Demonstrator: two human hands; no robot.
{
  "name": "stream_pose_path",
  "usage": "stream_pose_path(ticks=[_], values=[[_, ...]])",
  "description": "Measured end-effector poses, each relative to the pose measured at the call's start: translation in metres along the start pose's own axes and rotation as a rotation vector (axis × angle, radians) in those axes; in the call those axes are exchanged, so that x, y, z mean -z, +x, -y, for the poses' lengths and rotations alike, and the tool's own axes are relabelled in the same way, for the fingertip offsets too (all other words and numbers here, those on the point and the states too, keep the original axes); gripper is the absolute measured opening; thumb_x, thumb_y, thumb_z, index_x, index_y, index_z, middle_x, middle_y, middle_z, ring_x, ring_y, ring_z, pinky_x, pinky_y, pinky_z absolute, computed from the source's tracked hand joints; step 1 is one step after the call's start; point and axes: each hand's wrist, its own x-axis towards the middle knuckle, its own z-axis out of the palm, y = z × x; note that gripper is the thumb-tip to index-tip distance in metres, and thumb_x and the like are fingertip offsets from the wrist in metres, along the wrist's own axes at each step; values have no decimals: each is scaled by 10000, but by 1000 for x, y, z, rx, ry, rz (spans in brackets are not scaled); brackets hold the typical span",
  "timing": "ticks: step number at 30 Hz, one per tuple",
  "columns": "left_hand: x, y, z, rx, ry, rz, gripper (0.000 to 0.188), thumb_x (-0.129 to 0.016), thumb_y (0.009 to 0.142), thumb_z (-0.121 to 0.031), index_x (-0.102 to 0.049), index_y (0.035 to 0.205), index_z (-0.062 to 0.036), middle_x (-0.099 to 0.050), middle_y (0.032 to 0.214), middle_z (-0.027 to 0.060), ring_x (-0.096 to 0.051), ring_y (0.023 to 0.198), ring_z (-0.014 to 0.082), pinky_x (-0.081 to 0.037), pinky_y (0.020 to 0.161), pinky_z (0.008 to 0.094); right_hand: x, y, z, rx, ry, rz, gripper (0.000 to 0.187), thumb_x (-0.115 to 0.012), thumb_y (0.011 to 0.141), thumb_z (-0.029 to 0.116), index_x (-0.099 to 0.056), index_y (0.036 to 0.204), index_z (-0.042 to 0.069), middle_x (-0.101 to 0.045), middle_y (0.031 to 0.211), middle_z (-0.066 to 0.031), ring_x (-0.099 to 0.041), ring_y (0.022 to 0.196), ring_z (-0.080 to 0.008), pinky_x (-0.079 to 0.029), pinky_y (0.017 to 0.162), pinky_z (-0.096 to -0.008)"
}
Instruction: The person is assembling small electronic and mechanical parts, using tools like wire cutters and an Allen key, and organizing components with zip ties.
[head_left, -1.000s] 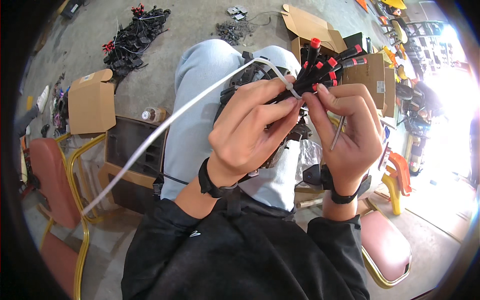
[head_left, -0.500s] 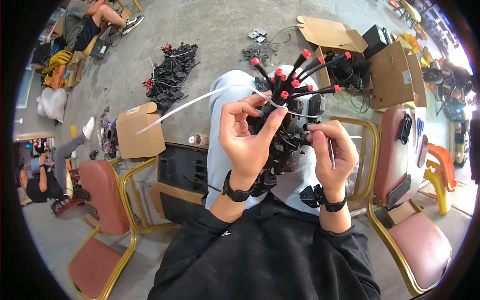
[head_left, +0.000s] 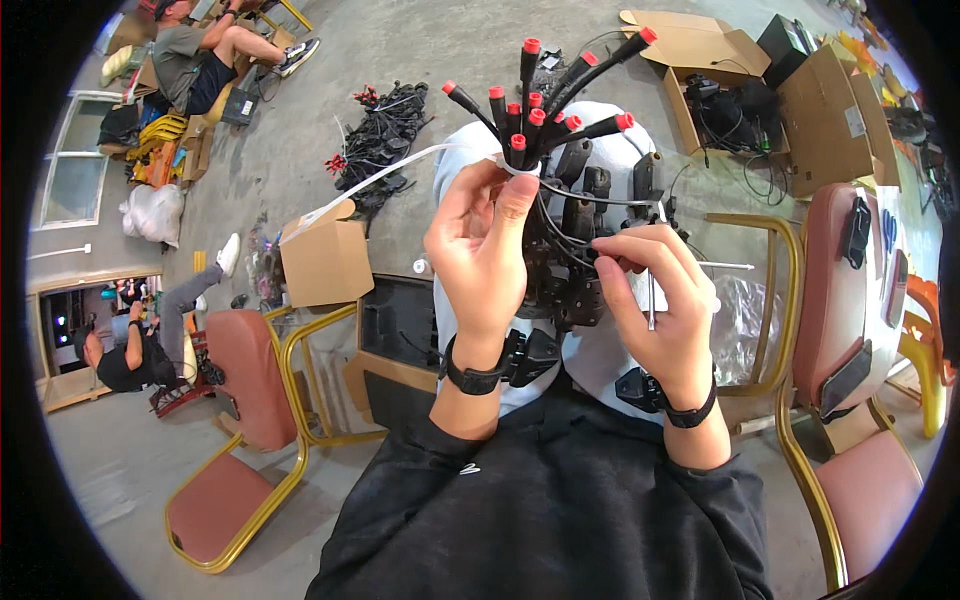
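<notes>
**Zip tie around a fistful of red-capped leads**

Left hand (head_left: pixel 480 245) is pinching the bundle of black cables with red-tipped plugs (head_left: pixel 540 110) right at its neck, thumb and fingers pressed together where the long white plastic zip tie (head_left: pixel 370 180) wraps it, tail running off toward 10 o'clock. Bundle sits over the lap, plugs fanning up at 12 o'clock. Right hand (head_left: pixel 655 290) is curled shut around a thin black wire, just beside the bundle at 3 o'clock. Small brown cardboard box (head_left: pixel 325 262) sits on the floor at 9 o'clock.
</notes>
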Motion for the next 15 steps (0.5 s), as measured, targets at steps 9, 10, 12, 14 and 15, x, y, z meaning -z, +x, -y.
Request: stream_pose_path(ticks=[9, 10, 12, 14, 15], values=[[-13, -7, 0, -178, 37, -70, 209, -756, 720, 55, -598, 851, 15, -556, 839, 30, -502, 707, 82, -426, 657, 204, 1, 1, 3, 18, 49, -15, 249, -670, 764, -15, -625, 1006, 22, -619, 917, -89, -600, 743, -191, -481, 670, -284], [-17, -9, -2, -344, 164, -67, 232, -759, 695, 82, -592, 846, 26, -552, 836, 51, -527, 727, 105, -478, 693, 244, 0, 3, 4, 20, 113, -55, 272, -670, 764, -16, -617, 1028, 21, -620, 922, -86, -596, 739, -181, -477, 669, -276], [-24, -13, -7, -538, 332, -56, 271, -755, 642, 147, -579, 832, 66, -538, 844, 103, -584, 761, 172, -577, 776, 372, -2, 6, 4, 34, 191, -103, 328, -661, 765, -31, -597, 1083, 11, -626, 930, -80, -584, 729, -156, -467, 668, -265], [-25, -16, -10, -574, 355, -47, 264, -756, 640, 144, -583, 825, 69, -536, 840, 105, -583, 746, 173, -585, 760, 369, 0, 9, 4, 82, 200, -160, 329, -657, 765, -39, -599, 1086, 7, -629, 934, -83, -579, 723, -151, -465, 664, -263], [-25, -16, -11, -619, 386, -37, 257, -757, 639, 142, -587, 818, 72, -534, 837, 108, -583, 730, 175, -592, 744, 366, -1, 12, 4, 136, 221, -219, 331, -653, 765, -46, -601, 1088, 3, -632, 938, -87, -573, 717, -145, -464, 659, -261]])
